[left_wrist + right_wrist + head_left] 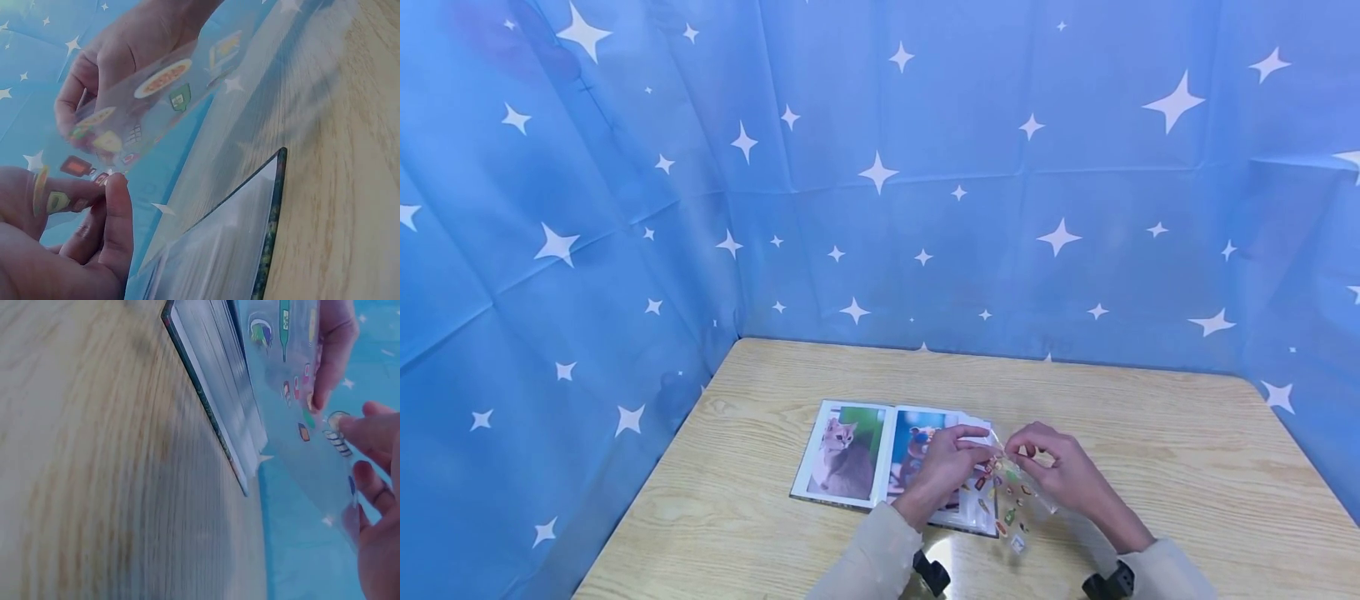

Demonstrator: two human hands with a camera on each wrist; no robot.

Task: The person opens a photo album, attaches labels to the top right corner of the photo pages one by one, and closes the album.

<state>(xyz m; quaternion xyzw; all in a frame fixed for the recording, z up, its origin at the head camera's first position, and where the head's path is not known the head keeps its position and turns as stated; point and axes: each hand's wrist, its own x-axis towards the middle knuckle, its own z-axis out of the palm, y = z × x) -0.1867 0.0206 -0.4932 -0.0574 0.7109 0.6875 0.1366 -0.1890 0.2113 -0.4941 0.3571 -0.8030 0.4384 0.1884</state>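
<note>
A clear sticker sheet (1011, 504), printed with small food and bottle pictures, is held up over the right edge of an open photo album (883, 492). My left hand (951, 462) pinches the sheet between thumb and fingers, as the left wrist view shows close up. On the sheet's other side, my right hand (1063, 471) pinches it near the top, its fingertips close to the left ones. Through the see-through sheet (300, 425) part of the right hand (125, 69) shows in the left wrist view. The left forearm and hand cover part of the album's right page.
A cat photo (846, 454) fills the album's left page, and another animal picture (910, 446) lies on the right one. The wood-grain table (760, 383) extends around the album. A blue star-patterned curtain (955, 250) hangs behind and to the left.
</note>
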